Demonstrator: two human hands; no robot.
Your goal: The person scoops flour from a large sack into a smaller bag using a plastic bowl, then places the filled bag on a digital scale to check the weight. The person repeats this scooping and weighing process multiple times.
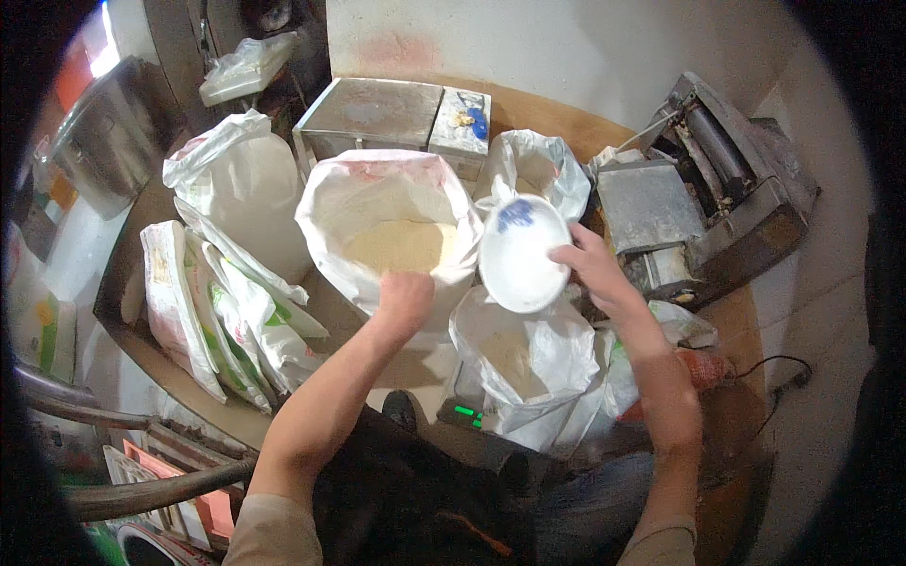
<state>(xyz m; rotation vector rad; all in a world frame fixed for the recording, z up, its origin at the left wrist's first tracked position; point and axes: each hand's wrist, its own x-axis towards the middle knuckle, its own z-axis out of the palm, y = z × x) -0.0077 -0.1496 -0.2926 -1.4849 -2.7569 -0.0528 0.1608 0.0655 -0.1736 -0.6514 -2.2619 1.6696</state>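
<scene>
A large white woven sack [326, 203] stands in the middle with its top rolled down, and pale yellow powder [401, 243] lies inside it. My left hand [406, 300] is closed at the sack's near rim, its fingers curled over the edge and partly hidden. In my right hand [596, 269] is a white oval bowl [526, 259] with a blue pattern, tilted, the thumb over its rim. The bowl is to the right of the large sack and above a smaller white bag [566, 363]. That bag stands upright on a scale [461, 412] with lit green digits.
A tall white sack [250, 179] and folded empty sacks [226, 307] stand at left. Behind are a metal-topped box [377, 108] and another opened bag [557, 174]. A dusty roller machine [717, 170] occupies the right. Curved metal rails [160, 491] cross the lower left.
</scene>
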